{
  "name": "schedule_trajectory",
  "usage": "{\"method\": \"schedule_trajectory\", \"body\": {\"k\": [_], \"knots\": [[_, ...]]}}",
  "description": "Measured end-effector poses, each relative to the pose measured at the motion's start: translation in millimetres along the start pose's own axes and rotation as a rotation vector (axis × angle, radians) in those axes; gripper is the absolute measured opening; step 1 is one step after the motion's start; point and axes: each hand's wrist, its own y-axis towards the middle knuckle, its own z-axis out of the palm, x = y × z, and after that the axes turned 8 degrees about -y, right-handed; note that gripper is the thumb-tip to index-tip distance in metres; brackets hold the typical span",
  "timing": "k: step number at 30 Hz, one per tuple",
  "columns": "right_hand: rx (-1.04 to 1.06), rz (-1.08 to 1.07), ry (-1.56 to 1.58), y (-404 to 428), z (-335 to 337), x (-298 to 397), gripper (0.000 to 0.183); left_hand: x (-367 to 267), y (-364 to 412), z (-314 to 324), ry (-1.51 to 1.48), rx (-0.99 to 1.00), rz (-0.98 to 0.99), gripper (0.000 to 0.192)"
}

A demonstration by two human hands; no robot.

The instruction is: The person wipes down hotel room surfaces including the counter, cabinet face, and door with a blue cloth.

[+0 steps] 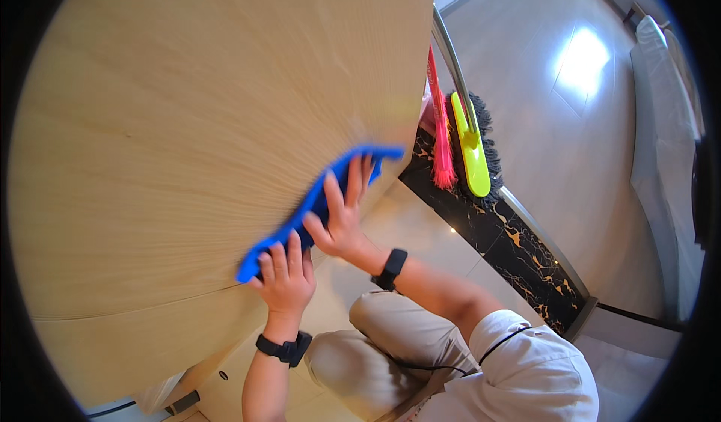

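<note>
A blue cloth (307, 205) lies bunched in a long diagonal strip against a light wood-grain panel (186, 140). My left hand (288, 281) holds the cloth's lower end, with the fingers pressed onto it and pointing up the panel. Farther up and to the right, my right hand (343, 219) has its fingers spread over the cloth and presses it to the wood. Part of the cloth is hidden beneath the fingers of both hands. Each wrist wears a black band.
Past the panel's right edge stand a pink-bristled brush (442, 151) and a dust mop (472, 151) with a lime-green head. They rest by a black marbled threshold strip (507, 236). My bent knees (394, 320) are close below my hands. A white-draped object (662, 140) stands far right.
</note>
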Motion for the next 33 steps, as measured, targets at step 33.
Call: {"method": "schedule_trajectory", "body": {"k": [33], "knots": [[-0.111,0.964,0.271,-111.8,44.4,-223.9,0.064,-145.6,40.0,143.4,-0.034,0.567,0.458,0.055]]}}
